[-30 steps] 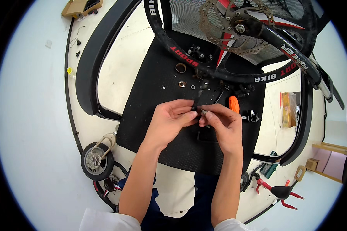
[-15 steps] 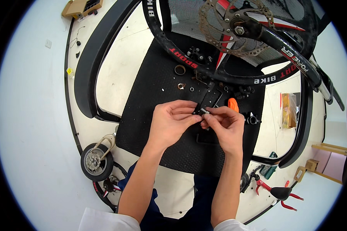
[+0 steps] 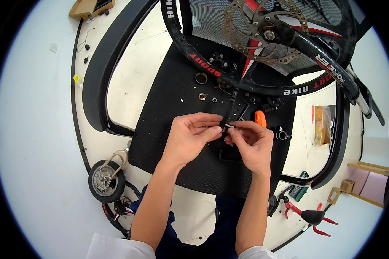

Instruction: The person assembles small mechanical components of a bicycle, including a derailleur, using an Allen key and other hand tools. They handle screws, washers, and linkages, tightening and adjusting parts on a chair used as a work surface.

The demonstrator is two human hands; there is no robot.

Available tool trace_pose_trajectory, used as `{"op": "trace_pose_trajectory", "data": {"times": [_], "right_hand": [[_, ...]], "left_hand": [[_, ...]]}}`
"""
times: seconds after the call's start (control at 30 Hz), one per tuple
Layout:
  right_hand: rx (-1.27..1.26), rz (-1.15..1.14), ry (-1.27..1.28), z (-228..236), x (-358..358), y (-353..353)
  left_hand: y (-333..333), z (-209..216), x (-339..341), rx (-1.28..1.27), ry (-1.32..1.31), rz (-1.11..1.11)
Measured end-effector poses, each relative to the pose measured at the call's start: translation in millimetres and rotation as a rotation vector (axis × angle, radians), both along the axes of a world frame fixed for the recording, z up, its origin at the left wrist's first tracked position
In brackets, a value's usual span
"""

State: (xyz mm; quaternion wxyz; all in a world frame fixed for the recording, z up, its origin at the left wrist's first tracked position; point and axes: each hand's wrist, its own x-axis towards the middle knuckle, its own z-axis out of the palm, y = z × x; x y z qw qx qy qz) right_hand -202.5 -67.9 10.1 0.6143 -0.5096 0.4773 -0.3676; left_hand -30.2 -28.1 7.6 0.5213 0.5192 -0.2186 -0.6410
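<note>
Over the black seat [image 3: 155,116] of a chair, my two hands meet fingertip to fingertip. My left hand [image 3: 189,140] pinches a narrow black bar-like part [image 3: 231,105], which reaches away from me toward the bicycle wheel rim. Between the thumb and fingers of my right hand [image 3: 253,144] is a small silver cylindrical piece [image 3: 229,125], held against the near end of the black part. My fingers hide where the two meet. Just right of them lie a hex key [image 3: 243,111] and an orange object [image 3: 260,118].
A wheel with a brake disc [image 3: 263,32] and black fork [image 3: 324,60] rests across the seat's far side. Loose rings [image 3: 201,78] and small black parts [image 3: 272,103] lie about. Armrests [image 3: 101,73] flank the seat. A small wheel [image 3: 106,181] stands on the floor at left.
The black part has turned and now looks narrower, more edge-on. Both hands keep their pinch in nearly the same place, with the silver piece shifted only slightly.
</note>
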Motion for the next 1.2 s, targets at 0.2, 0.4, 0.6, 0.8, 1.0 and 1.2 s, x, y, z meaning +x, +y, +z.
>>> {"op": "trace_pose_trajectory", "data": {"times": [0.2,0.4,0.6,0.8,1.0,1.2], "right_hand": [[0.023,0.007,0.006,-1,4,1],[-0.068,0.007,0.146,-6,8,4],[-0.187,0.056,0.315,-5,12,4],[-0.078,0.002,0.116,-9,9,3],[-0.036,0.003,-0.059,0,9,3],[-0.049,-0.011,-0.112,1,7,3]], "left_hand": [[1,-4,-1,0.014,-0.017,0.0],[-1,-3,-3,0.025,-0.143,-0.008],[1,-9,-5,0.027,-0.195,-0.039],[-1,-4,-6,0.004,-0.104,0.015],[-4,-5,2,-0.034,0.128,0.114],[-3,-4,-4,-0.094,0.035,0.136]]}}
